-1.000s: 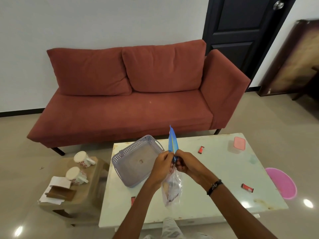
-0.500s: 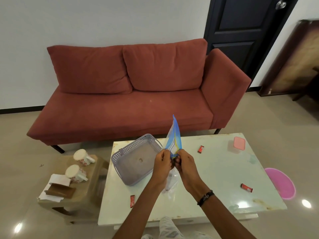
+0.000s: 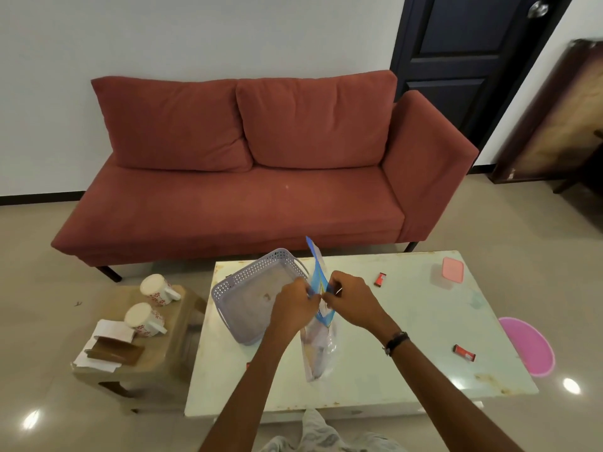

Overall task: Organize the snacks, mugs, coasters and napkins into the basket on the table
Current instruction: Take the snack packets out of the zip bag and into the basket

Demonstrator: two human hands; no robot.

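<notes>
A clear plastic snack bag [image 3: 319, 347] with a blue top hangs over the white table [image 3: 408, 337]. My left hand [image 3: 293, 305] and my right hand [image 3: 350, 300] both pinch its blue top from opposite sides. The lilac perforated basket [image 3: 243, 285] sits on the table just left of my hands, with only a small crumb inside. Two white floral mugs [image 3: 156, 288] [image 3: 143, 319] lie on their sides on a low stool [image 3: 163, 360] to the left, beside white napkins [image 3: 107, 332] and brown coasters [image 3: 114, 350]. Small red snack packets [image 3: 380, 278] [image 3: 464, 352] lie on the table.
A pink-lidded container [image 3: 452, 270] stands at the table's far right. A pink round mat [image 3: 528, 345] lies on the floor to the right. The red sofa [image 3: 261, 177] stands behind the table, and a dark door [image 3: 463, 60] is at the back right.
The bag's blue top has tilted and dropped lower between my hands, and the bag's clear body hangs further down. My hands stay together at the bag's top.
</notes>
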